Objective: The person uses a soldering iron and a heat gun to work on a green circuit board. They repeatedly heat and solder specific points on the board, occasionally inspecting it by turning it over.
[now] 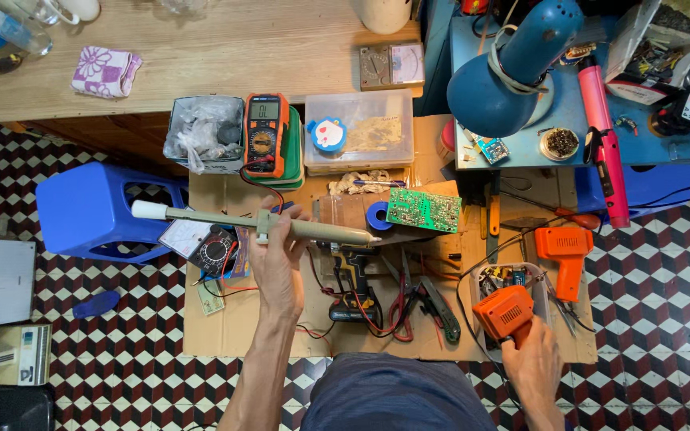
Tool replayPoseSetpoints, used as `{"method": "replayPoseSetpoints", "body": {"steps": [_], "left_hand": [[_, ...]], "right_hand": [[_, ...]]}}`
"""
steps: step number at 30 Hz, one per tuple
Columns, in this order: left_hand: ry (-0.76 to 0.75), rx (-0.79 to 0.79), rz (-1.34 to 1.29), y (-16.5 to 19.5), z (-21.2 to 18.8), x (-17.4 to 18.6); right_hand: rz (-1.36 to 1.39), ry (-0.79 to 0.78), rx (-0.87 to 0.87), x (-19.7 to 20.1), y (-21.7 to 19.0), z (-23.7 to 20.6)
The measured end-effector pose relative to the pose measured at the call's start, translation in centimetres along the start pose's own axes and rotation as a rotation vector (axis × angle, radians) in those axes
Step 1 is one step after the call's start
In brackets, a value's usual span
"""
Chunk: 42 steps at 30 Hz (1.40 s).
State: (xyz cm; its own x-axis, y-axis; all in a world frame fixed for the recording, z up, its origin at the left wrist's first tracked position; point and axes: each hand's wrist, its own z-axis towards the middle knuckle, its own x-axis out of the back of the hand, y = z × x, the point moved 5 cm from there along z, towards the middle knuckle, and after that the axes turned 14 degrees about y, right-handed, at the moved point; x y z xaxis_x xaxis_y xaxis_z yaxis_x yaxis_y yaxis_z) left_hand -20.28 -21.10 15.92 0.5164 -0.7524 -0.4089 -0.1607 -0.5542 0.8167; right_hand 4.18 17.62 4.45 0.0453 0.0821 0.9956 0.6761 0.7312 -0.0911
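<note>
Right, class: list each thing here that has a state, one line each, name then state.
Left hand: gripping desoldering pump, held level
Right hand: gripping orange soldering gun
Second soldering gun: lying unheld
Multimeter: display lit
Plastic box: lid shut
Lamp: appears unlit

Electronics repair workshop: multimeter [264,132], circuit board [423,210], orange soldering guns [565,249], parts boxes, tiled floor.

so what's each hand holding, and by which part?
Left hand: long grey-green desoldering pump, gripped around mid-barrel. Right hand: orange pistol-shaped soldering gun, by its handle.
</note>
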Motion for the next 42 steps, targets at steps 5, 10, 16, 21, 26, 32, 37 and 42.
{"method": "replayPoseSetpoints", "body": {"steps": [5, 10, 16, 21, 26, 32, 37, 42], "left_hand": [[0.099, 0.148, -0.192, -1.3, 0.3, 0.8], [0.142, 0.178, -0.237, -2.3, 0.5, 1.7], [0.204, 0.212, -0.277, -3.7, 2.0, 2.7], [0.184, 0.208, -0.258, -4.9, 1.5, 1.3], [0.182, 0.220, -0.215, -4.9, -0.6, -0.6], [0.226, 0.231, -0.198, -5.3, -1.5, -0.6], [0.306, 0.228, -0.145, -6.7, -0.8, 0.7], [0.295, 0.187, -0.104, -7.6, -0.1, -0.2]], "right_hand": [[-0.058, -0.016, -0.102, -3.1, 0.7, 0.5], [0.083, -0.053, -0.173, -2.6, 0.9, 0.7], [0.735, 0.131, -0.122, 0.0, 3.1, 1.1], [0.735, 0.365, 0.137, 5.7, 0.2, 7.4], [1.229, 0.257, -0.208, 9.5, -4.8, 16.2], [1.304, 0.257, -0.337, 8.3, -6.6, 22.2], [1.211, 0.247, -0.237, 3.6, -4.1, 24.1], [1.083, 0.210, -0.155, 0.4, -2.2, 25.7]]}}
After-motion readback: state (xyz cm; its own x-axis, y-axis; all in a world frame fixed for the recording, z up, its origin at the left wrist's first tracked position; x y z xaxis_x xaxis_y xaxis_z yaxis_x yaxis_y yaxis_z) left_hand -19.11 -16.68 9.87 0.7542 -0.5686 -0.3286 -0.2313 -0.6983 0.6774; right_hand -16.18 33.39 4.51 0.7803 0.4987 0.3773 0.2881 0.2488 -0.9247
